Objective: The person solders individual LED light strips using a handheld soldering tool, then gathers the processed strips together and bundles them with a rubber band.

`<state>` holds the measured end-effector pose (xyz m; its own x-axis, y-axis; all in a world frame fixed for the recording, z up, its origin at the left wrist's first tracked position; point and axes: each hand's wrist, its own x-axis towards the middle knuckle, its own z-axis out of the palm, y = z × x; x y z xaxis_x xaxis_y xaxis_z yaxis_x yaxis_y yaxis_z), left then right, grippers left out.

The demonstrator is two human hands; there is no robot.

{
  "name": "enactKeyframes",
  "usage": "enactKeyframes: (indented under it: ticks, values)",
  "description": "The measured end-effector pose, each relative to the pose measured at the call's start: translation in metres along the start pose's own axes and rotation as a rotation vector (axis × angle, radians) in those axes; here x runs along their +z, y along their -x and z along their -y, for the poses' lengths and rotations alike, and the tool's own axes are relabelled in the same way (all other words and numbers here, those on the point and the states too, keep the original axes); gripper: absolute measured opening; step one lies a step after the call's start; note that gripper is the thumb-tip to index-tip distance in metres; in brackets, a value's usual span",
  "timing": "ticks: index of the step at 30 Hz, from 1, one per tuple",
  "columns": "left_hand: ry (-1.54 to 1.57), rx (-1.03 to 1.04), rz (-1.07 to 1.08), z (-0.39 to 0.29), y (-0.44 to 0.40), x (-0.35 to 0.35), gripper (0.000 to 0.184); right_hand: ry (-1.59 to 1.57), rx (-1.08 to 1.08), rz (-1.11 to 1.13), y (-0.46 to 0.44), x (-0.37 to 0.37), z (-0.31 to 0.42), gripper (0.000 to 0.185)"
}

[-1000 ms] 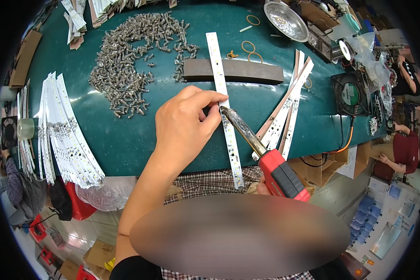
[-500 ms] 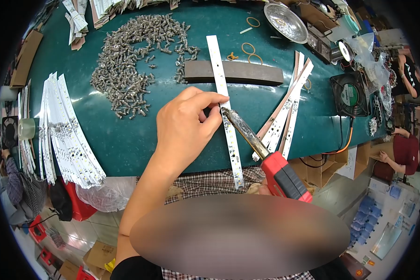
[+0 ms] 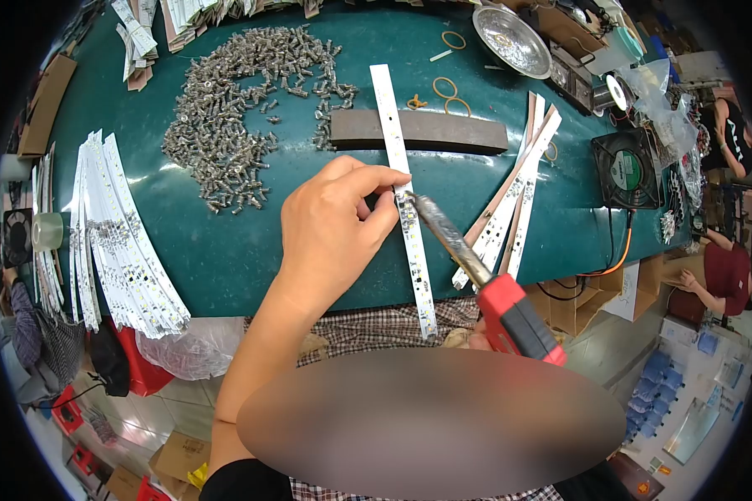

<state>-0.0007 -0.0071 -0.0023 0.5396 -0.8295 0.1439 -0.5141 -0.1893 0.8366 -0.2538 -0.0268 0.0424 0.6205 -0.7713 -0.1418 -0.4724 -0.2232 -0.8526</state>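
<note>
The hands (image 3: 330, 221) are bare, the sleeve (image 3: 241, 480) black, the clothing (image 3: 363, 330) checked.

Soldering iron (image 3: 455, 242) shifted rightward; tip (image 3: 413, 199) farther from left hand (image 3: 330, 225)

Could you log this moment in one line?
Left hand: touching LED strip | Right hand: holding soldering iron | Strip: across dark bar

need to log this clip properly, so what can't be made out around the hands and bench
All in the head view:
Right hand: mostly hidden by the soldering iron and the blurred patch.
Left hand: fingertip grip too small to tell.
White strip: print too small to read.
Far strip bundles: cut off by the top edge.
</note>
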Motion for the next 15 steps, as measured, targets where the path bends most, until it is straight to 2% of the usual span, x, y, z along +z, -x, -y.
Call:
enactKeyframes:
  ticks: [3, 4, 5, 7, 8, 9, 11, 12, 14, 15]
  values:
    - [0.01, -0.006, 0.003, 0.0, 0.0, -0.001, 0.023, 0.044, 0.082, 0.037, 0.013, -0.017, -0.008, 0.021]
    - [0.019, -0.01, 0.002, 0.0, 0.0, 0.0, 0.023, -0.065, 0.106, -0.006, 0.013, -0.018, -0.009, 0.022]
    - [0.021, -0.007, 0.005, -0.001, 0.0, 0.0, 0.023, -0.067, 0.011, -0.182, 0.007, -0.014, -0.004, 0.018]
    - [0.03, -0.013, -0.002, -0.001, 0.0, 0.001, 0.023, -0.17, -0.009, -0.331, -0.015, -0.014, 0.016, 0.006]
    - [0.039, -0.003, 0.002, -0.001, 0.0, 0.001, 0.023, -0.126, -0.085, -0.391, -0.026, -0.019, 0.015, 0.007]
    - [0.031, -0.015, 0.004, -0.002, 0.0, 0.001, 0.024, -0.142, 0.024, -0.468, -0.035, -0.023, 0.019, 0.014]
    - [0.026, -0.019, 0.007, -0.003, 0.0, 0.0, 0.024, 0.046, -0.066, -0.568, -0.057, -0.031, -0.006, 0.027]
    - [0.021, -0.016, 0.007, -0.003, 0.0, 0.0, 0.024, 0.047, -0.068, -0.576, -0.07, -0.034, -0.008, 0.027]
    - [0.027, -0.029, 0.017, -0.002, 0.0, 0.0, 0.025, 0.508, -0.287, -0.592, -0.097, -0.037, -0.011, 0.047]
    - [0.023, -0.026, 0.014, -0.003, 0.0, -0.001, 0.025, 0.542, -0.229, -0.587, -0.107, -0.033, -0.013, 0.058]
